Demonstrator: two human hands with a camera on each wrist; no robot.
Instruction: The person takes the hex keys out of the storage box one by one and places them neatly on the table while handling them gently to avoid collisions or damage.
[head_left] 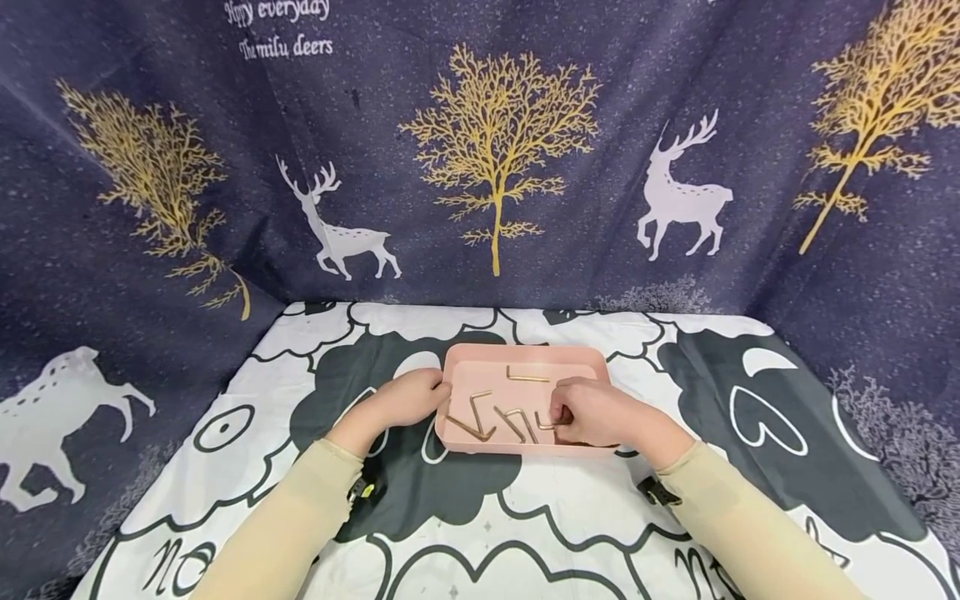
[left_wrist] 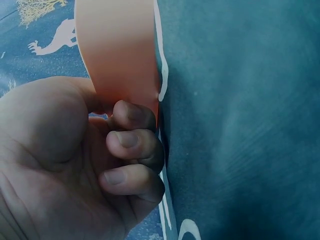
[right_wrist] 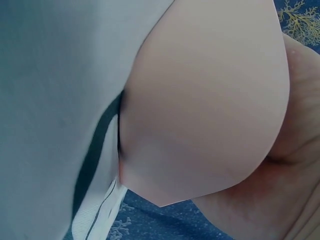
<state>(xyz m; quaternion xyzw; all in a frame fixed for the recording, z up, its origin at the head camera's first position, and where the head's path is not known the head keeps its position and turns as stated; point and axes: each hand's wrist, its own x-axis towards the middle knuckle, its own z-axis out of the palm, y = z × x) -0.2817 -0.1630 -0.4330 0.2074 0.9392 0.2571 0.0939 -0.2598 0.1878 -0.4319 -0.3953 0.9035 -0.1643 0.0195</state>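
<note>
A shallow pink tray (head_left: 525, 449) lies on the cloth with several bronze-coloured L-shaped hex keys in it. My left hand (head_left: 412, 396) pinches the tray's left rim; in the left wrist view the curled fingers (left_wrist: 132, 142) and thumb are at the end wall. My right hand (head_left: 592, 411) reaches into the right side of the tray with fingers curled at one hex key (head_left: 545, 426), whose far end is hidden by the hand. Another hex key (head_left: 528, 379) lies near the back wall. In the right wrist view the tray's outer wall (right_wrist: 205, 100) hides the fingertips.
The tray rests on a black-and-white patterned cloth (head_left: 480, 533). A dark blue curtain (head_left: 525, 292) with deer and trees hangs behind it and at both sides. More hex keys (head_left: 468, 428) cross one another in the tray's left half.
</note>
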